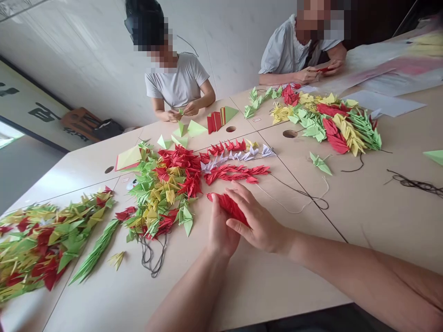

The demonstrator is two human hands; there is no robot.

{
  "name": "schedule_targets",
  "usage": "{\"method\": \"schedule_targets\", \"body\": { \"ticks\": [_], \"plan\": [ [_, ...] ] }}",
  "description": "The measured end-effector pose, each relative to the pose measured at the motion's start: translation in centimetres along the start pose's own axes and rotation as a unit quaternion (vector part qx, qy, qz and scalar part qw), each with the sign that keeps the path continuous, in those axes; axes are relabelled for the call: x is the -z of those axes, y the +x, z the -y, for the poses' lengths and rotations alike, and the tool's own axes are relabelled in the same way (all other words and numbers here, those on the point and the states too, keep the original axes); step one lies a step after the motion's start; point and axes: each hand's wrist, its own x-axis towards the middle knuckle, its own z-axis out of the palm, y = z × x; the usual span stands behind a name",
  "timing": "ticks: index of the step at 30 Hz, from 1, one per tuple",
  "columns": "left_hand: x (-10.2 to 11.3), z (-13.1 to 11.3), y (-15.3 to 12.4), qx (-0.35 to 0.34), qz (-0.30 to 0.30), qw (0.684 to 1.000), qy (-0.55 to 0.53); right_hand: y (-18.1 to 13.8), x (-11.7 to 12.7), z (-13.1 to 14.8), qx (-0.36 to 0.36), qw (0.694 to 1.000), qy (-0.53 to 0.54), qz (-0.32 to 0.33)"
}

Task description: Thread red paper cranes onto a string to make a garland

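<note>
Can see a green bundle (98, 250) left of the mixed paper heap (161, 189), black cord (153, 265) in front; right of the heap, holding a folded red bundle (231, 207), partly hidden, between half-curled left hand (222, 230) and flatter right hand (259, 223).

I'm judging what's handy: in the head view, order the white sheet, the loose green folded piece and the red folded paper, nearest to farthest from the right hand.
From the right hand:
1. Red folded paper: between the two hands.
2. Loose green folded piece: ahead, to the right.
3. White sheet: farther ahead, to the right.
</note>
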Motion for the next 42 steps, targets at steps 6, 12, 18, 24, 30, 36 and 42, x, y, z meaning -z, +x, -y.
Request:
{"method": "schedule_targets", "body": {
  "ticks": [6, 12, 18, 24, 30, 36, 42],
  "plan": [
    [-0.5, 0.9, -0.9, -0.003, -0.007, 1.0, 0.024, 0.4, -0.6, -0.8, 0.006, 0.999, -0.039, -0.015],
    [-1.1, 0.7, -1.5, -0.011, 0.034, 0.999, 0.013, 0.5, -0.5, -0.3, 0.047, 0.998, 0.002, -0.044],
    [-0.9, 0.8, -1.7, -0.017, 0.037, 0.999, 0.006, 0.7, -0.2, 0.0, 0.067, 0.994, 0.028, -0.083],
    [-0.9, 0.8, -2.0, -0.057, 0.121, 0.989, 0.07, 1.1, 0.1, -0.1, 0.026, 0.99, 0.075, -0.12],
    [-0.9, 0.4, -1.7, -0.033, 0.122, 0.989, 0.072, 1.6, 0.7, -0.1, -0.094, 0.973, 0.157, -0.142],
    [-0.7, -0.5, -1.3, -0.018, 0.059, 0.997, 0.043, 2.0, 1.0, 0.4, -0.172, 0.938, 0.26, -0.149],
    [-0.6, -0.9, -1.1, -0.023, 0.02, 0.998, 0.058, 2.7, 2.7, 0.8, -0.291, 0.83, 0.454, -0.144]
  ]
}}
